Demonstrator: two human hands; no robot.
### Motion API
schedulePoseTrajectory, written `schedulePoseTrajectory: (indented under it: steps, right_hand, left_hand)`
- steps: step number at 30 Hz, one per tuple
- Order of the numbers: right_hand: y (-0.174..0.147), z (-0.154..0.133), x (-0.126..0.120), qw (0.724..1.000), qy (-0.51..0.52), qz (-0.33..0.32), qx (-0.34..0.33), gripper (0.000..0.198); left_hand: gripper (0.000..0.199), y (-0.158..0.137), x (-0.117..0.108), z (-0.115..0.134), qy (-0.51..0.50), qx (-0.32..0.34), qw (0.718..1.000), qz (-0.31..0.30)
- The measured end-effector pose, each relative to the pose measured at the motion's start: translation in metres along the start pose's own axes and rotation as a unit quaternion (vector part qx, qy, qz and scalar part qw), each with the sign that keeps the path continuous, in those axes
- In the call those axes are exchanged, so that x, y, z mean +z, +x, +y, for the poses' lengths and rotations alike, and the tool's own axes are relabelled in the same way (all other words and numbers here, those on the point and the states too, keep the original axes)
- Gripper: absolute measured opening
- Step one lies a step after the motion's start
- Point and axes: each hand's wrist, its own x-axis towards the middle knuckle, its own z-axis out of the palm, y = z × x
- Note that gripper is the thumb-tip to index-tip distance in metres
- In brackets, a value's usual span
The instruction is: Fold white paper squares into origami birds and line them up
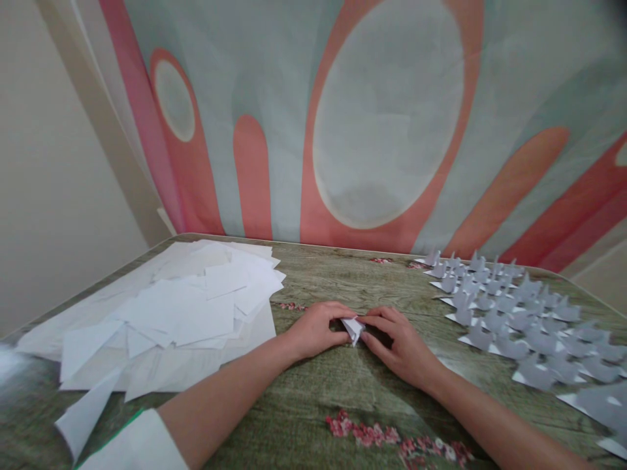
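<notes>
A small piece of folded white paper (351,328) is held between my two hands, low over the middle of the table. My left hand (323,328) pinches its left side between thumb and fingers. From the right, my right hand (396,339) grips the other edge with thumb and forefinger. The paper has sharp creases and a point facing toward me; its inner folds are too small to make out. To the left lies a loose heap of white paper sheets (206,313). Several folded white paper figures (509,313) stand in rows on the right.
The table (313,398) has a wood-grain cover printed with pink flowers (362,432). One curled sheet (88,414) lies near my left forearm. Behind the table's far edge hangs a patterned cloth (284,78), and a pale wall (63,163) rises at the left.
</notes>
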Motion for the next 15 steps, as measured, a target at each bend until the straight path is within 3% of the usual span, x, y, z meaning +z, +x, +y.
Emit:
schedulePoseTrajectory:
  steps: [15]
  right_hand:
    - [0.011, -0.006, 0.006, 0.997, 0.07, 0.033, 0.024, 0.017]
  left_hand:
    - [0.031, -0.001, 0.002, 0.005, 0.023, 0.004, 1.0, 0.017]
